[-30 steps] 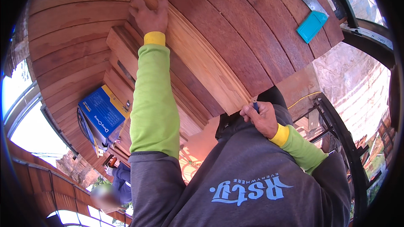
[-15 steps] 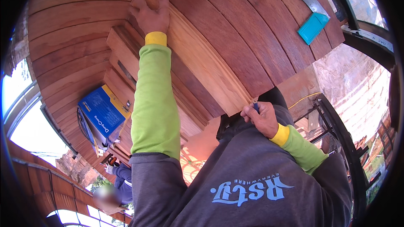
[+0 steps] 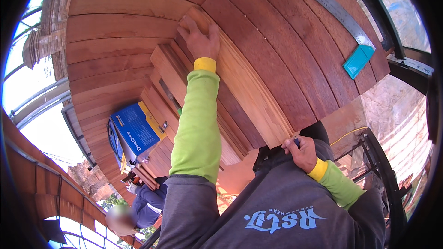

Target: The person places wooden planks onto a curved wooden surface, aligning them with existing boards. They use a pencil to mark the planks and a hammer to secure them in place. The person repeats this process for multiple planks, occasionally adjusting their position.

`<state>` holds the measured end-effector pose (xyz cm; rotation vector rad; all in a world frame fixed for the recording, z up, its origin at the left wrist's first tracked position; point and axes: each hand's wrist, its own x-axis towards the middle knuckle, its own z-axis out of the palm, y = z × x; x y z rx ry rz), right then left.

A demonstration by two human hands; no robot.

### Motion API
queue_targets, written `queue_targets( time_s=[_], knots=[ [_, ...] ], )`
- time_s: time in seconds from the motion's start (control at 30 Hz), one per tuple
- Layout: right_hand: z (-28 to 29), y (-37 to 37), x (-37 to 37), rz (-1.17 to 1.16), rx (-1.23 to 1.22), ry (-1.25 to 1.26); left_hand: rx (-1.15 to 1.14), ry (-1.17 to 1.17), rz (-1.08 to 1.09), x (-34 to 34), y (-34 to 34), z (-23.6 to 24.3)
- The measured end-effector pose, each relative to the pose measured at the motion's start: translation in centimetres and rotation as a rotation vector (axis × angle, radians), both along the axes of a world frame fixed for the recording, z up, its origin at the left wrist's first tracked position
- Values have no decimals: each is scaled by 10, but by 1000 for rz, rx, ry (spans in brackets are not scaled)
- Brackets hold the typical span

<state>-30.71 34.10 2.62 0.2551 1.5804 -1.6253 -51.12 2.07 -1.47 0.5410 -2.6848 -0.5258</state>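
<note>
A light-brown wooden board (image 3: 251, 92) lies lengthwise on the dark plank surface, its near end close to my body. At its far end my left hand (image 3: 200, 41) grips the board, fingers at one edge and thumb at the other. My right hand (image 3: 302, 154) is closed on a slim dark-blue pencil (image 3: 296, 143) at the near end's right corner. The pencil's tip is too small to make out. Left of the board, shorter wooden pieces (image 3: 164, 64) lie partly behind my left sleeve.
A try square with a teal handle (image 3: 359, 61) lies on the planks (image 3: 295, 55) at far right. A blue-and-yellow box (image 3: 136, 126) stands left, near a flat metal tool (image 3: 170, 93). Beyond the box another person (image 3: 150, 203) works. Dark metal framing (image 3: 383, 170) runs along the right.
The whole view has shifted, so everything appears farther right and lower. Both hands keep their places on the board, and the pencil stays at its near corner. More of the other person shows.
</note>
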Motion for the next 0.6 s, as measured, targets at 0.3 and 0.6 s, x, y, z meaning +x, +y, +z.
queue_targets(
  time_s=[0.3, 0.6],
  knots=[
    [-1, 0, 0, -19, -13, 2, -29, -38, 63, -2, 3, 0],
    [1, -1, -1, 23, 38, 35, 46, -5, 93, -5, 6, 4]
  ],
)
